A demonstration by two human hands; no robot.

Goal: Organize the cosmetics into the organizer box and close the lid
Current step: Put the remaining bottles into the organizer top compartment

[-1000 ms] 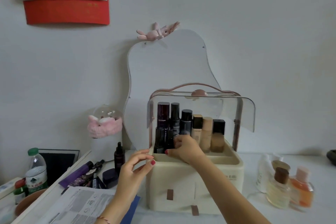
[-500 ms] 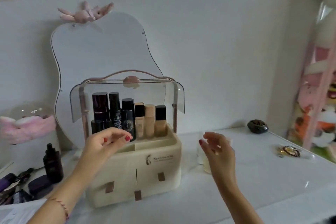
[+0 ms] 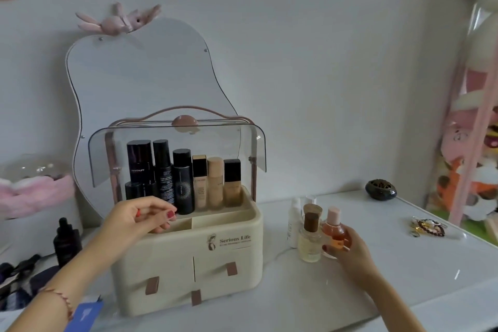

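At 3 o'clock of the organizer box [image 3: 188,259], the right hand [image 3: 347,249] grasps an orange perfume bottle [image 3: 334,229]; the left hand [image 3: 134,219] rests relaxed on its rim, holding nothing.

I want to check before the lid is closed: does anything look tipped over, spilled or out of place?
Nothing looks spilled or tipped. The bottles in the organizer box stand upright in a row, and its clear lid is raised. The right hand holds an orange bottle among upright bottles outside the box.
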